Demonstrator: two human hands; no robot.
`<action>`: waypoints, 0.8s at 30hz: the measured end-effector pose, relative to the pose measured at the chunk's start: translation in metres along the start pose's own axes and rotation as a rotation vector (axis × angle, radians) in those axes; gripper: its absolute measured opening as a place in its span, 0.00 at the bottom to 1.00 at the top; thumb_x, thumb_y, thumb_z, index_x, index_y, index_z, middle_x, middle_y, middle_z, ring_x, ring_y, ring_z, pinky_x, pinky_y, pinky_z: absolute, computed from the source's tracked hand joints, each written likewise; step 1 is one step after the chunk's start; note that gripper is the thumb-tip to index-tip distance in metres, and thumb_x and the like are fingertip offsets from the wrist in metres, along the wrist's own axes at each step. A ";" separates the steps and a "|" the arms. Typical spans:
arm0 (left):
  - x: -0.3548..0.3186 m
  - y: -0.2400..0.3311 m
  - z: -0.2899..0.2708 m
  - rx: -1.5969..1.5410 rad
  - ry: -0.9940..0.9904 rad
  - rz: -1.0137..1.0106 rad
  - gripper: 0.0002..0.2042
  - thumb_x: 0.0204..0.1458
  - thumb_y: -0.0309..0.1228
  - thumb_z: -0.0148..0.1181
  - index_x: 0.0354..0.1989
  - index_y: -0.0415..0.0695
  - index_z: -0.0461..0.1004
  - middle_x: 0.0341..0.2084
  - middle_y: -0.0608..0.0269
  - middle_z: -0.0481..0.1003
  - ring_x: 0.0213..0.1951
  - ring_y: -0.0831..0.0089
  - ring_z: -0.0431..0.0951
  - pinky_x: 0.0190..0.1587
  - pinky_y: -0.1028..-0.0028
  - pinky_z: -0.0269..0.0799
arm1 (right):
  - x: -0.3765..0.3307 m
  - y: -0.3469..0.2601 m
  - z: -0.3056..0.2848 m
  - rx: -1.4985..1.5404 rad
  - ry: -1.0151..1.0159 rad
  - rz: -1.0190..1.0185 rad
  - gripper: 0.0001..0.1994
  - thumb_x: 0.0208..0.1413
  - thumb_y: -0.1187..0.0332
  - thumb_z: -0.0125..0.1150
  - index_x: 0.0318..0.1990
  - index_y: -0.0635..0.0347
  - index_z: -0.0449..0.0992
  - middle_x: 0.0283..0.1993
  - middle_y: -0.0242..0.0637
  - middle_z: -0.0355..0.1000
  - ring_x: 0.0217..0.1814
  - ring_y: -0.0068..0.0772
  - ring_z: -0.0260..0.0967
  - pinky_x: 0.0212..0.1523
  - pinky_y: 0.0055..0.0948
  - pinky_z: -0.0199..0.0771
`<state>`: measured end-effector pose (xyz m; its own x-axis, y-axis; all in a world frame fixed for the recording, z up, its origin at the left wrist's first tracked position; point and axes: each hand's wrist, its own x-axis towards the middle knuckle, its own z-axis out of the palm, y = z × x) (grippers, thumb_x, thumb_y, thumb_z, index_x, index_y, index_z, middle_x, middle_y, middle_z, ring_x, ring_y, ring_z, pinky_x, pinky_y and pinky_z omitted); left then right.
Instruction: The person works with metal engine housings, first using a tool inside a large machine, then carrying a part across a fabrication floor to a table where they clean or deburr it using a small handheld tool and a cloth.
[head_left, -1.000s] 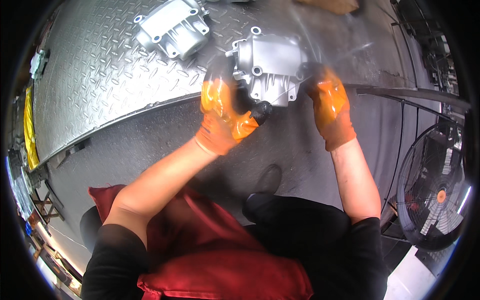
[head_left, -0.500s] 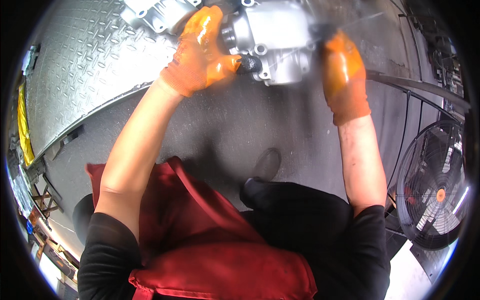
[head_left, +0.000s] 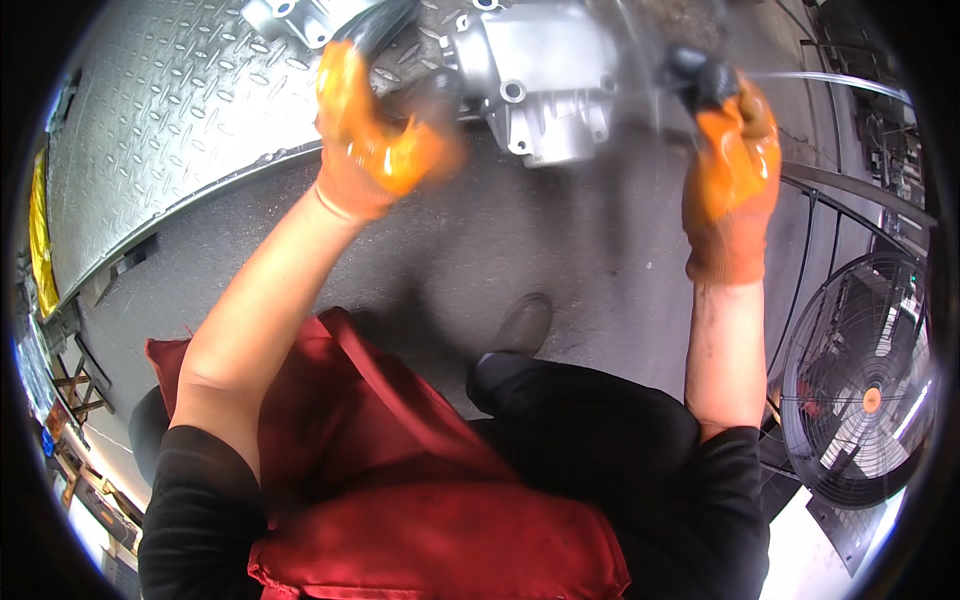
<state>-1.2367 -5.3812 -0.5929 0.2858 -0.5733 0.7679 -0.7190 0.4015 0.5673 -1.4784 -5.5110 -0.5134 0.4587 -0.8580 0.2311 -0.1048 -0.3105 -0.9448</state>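
Both gloved hands — left hand [head_left: 375, 130], right hand [head_left: 730, 160] — have a closed grip on the grey metal casting [head_left: 545, 85].

Left hand [head_left: 375, 140] and right hand [head_left: 735, 175] each wear an orange knit glove with dark fingertips and a ribbed cuff at the wrist. Forearms bare. Black short-sleeved shirt [head_left: 195, 520]. Red apron [head_left: 420, 500] over dark trousers [head_left: 590, 430]. One dark shoe [head_left: 525, 325] visible.
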 end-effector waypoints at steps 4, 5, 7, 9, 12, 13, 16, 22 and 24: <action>-0.022 0.013 0.010 0.108 0.053 0.049 0.23 0.43 0.20 0.59 0.51 0.32 0.69 0.43 0.43 0.73 0.44 0.48 0.76 0.46 0.58 0.72 | -0.010 -0.022 0.012 -0.278 -0.089 -0.171 0.16 0.60 0.68 0.58 0.54 0.64 0.74 0.51 0.39 0.75 0.49 0.30 0.74 0.49 0.23 0.71; -0.027 0.015 0.015 0.046 0.091 0.047 0.22 0.41 0.19 0.60 0.49 0.30 0.70 0.42 0.44 0.74 0.44 0.50 0.76 0.46 0.60 0.72 | -0.015 -0.031 0.020 -0.362 -0.092 -0.196 0.16 0.59 0.70 0.58 0.53 0.66 0.74 0.50 0.40 0.76 0.49 0.31 0.74 0.51 0.25 0.71; -0.035 0.024 0.018 0.020 0.079 -0.015 0.24 0.40 0.20 0.61 0.51 0.33 0.71 0.39 0.47 0.75 0.45 0.53 0.76 0.48 0.63 0.72 | -0.018 -0.038 0.029 -0.488 -0.103 -0.249 0.15 0.58 0.73 0.59 0.52 0.68 0.74 0.48 0.41 0.77 0.48 0.31 0.74 0.53 0.27 0.71; -0.036 0.029 0.018 0.004 0.038 -0.044 0.23 0.40 0.18 0.62 0.50 0.34 0.71 0.41 0.46 0.74 0.44 0.50 0.76 0.46 0.60 0.72 | -0.020 -0.036 0.029 -0.547 -0.111 -0.289 0.15 0.59 0.73 0.60 0.52 0.68 0.73 0.47 0.43 0.77 0.47 0.32 0.74 0.52 0.28 0.71; -0.050 0.034 0.017 0.060 -0.026 -0.063 0.22 0.40 0.17 0.63 0.48 0.35 0.71 0.47 0.44 0.70 0.43 0.47 0.75 0.42 0.55 0.72 | -0.022 -0.027 0.027 -0.644 -0.099 -0.512 0.14 0.60 0.70 0.60 0.51 0.68 0.73 0.47 0.45 0.77 0.45 0.32 0.75 0.50 0.28 0.72; -0.056 0.035 0.018 0.073 -0.034 -0.054 0.22 0.40 0.17 0.64 0.48 0.35 0.71 0.49 0.43 0.68 0.43 0.46 0.75 0.41 0.54 0.72 | -0.021 -0.019 0.025 -0.686 -0.090 -0.614 0.14 0.60 0.69 0.60 0.51 0.67 0.73 0.47 0.45 0.77 0.45 0.33 0.75 0.49 0.28 0.73; -0.068 0.035 0.025 0.081 -0.036 -0.013 0.21 0.40 0.18 0.65 0.47 0.34 0.70 0.53 0.41 0.63 0.43 0.43 0.74 0.40 0.50 0.72 | -0.018 -0.005 0.027 -0.538 -0.161 -0.678 0.13 0.60 0.68 0.59 0.50 0.65 0.74 0.46 0.44 0.77 0.44 0.33 0.74 0.49 0.29 0.73; -0.093 0.038 0.036 0.232 -0.049 -0.030 0.21 0.42 0.20 0.67 0.48 0.36 0.71 0.53 0.38 0.63 0.44 0.45 0.74 0.46 0.52 0.72 | -0.029 -0.007 0.040 -0.588 -0.072 -0.597 0.13 0.51 0.65 0.70 0.39 0.64 0.78 0.38 0.42 0.77 0.41 0.50 0.74 0.47 0.40 0.75; -0.103 0.046 0.042 0.054 -0.015 -0.412 0.21 0.44 0.21 0.66 0.49 0.36 0.71 0.52 0.40 0.66 0.44 0.49 0.75 0.48 0.56 0.72 | -0.022 -0.002 0.035 -0.605 -0.161 -0.620 0.14 0.56 0.65 0.65 0.45 0.65 0.76 0.44 0.43 0.77 0.44 0.39 0.74 0.48 0.33 0.74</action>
<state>-1.3257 -5.3333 -0.6588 0.5474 -0.6891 0.4749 -0.5786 0.0983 0.8096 -1.4579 -5.4772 -0.5248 0.7018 -0.4095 0.5829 -0.2243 -0.9036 -0.3649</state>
